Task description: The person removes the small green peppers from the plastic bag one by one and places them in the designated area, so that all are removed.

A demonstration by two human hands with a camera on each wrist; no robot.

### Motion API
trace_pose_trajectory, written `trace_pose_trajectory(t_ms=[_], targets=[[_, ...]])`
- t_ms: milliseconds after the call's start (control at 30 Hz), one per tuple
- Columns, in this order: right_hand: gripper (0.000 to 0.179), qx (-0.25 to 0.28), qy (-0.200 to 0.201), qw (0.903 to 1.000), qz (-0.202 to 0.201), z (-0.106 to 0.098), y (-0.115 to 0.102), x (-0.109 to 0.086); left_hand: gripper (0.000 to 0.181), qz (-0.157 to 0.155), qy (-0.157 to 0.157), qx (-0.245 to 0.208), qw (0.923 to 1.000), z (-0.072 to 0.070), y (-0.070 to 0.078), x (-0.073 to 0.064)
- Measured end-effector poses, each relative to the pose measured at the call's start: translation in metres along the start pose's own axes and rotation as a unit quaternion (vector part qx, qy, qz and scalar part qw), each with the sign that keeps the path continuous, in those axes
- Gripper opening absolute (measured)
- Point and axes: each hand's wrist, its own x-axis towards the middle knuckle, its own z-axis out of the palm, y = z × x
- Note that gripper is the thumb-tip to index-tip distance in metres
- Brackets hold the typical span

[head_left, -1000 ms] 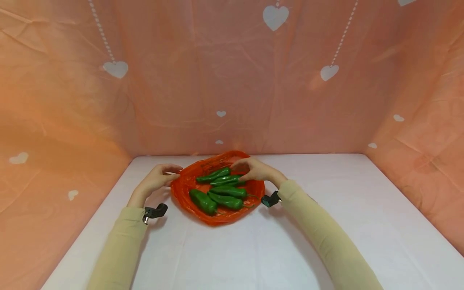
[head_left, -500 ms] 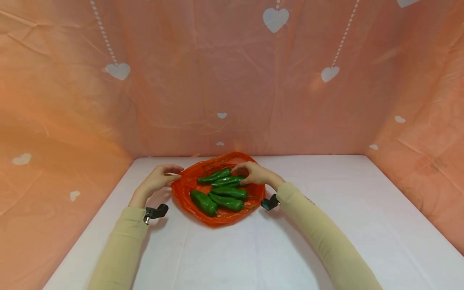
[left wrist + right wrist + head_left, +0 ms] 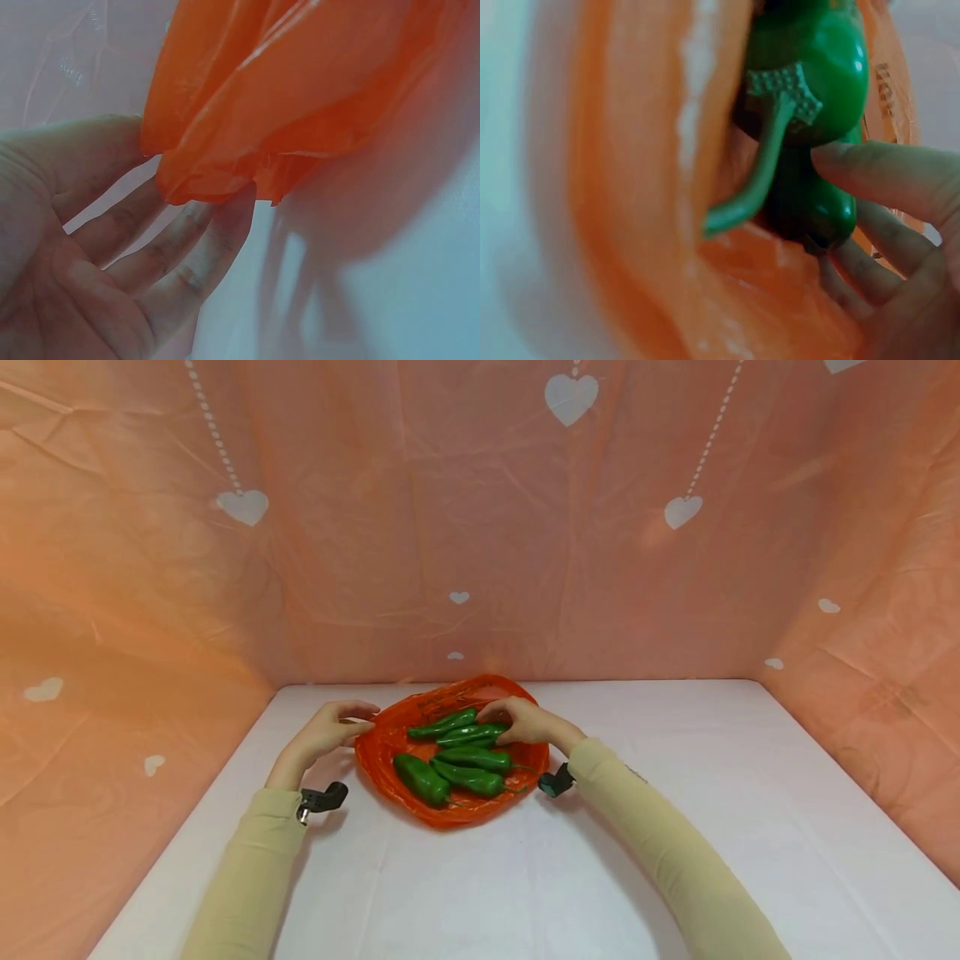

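In the head view, an orange-red bag (image 3: pixel 438 817) lay open on the white desk (image 3: pixel 480 893), holding green peppers (image 3: pixel 467 779); the second pepper from the back (image 3: pixel 461 737) sat inside it, its right end under the right hand (image 3: pixel 532 720), while the left hand (image 3: pixel 324 732) was at the bag's left rim. That pepper looked light and firm, its glossy skin probably slick, so a hold round its thicker part seemed surer than one at the narrow tip. Its long axis ran nearly left to right, tip leftward, the other end hidden by the hand. In the left wrist view, the left fingers and thumb loosely pinched a crumpled edge of the bag; such thin, limp plastic would likely tear if tugged, so gathered folds looked the better hold. In the right wrist view, the right fingers and thumb grasped a lower pepper (image 3: pixel 817 206), presumably the same one, whose stem I could not make out; just above it, another pepper (image 3: pixel 825 60) had its curved stem (image 3: pixel 761 176) pointing down and leftward.
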Motion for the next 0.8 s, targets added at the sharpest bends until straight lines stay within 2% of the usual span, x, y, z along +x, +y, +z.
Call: trace_pose_trajectory(t_ms=[300,567,800], targets=[[0.045,-0.037,-0.001,0.9993,0.005,0.0040,0.0008,0.0026,0.037,-0.005,-0.003,0.010,0.9999,-0.0024,-0.0059,0.0028],[0.046,-0.043,-0.004,0.9990,0.010,0.0048,-0.0005,0.0036,0.035,-0.011,0.004,0.018,0.9998,-0.0005,-0.0071,0.0050],[0.044,-0.045,-0.003,0.9990,0.007,0.0028,-0.0046,0.0018,0.034,-0.004,0.005,0.020,0.9998,0.0012,-0.0074,0.0055]])
